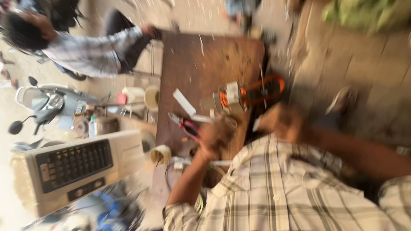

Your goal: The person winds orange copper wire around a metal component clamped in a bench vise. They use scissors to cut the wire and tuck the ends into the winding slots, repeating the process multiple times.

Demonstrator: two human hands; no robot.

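The view is badly blurred. The left hand (pixel 216 136) hovers over the brown table (pixel 201 64), with red-handled pliers (pixel 186 125) just at its nine o'clock. The right hand (pixel 280 122) is raised at three o'clock. Whether either hand grips anything cannot be told.

A small pale label (pixel 44 173) sits at the left end of the dark grille on the cream cooler-like appliance (pixel 124 149) lying left of the bench (pixel 201 64), its markings too blurred to make out.
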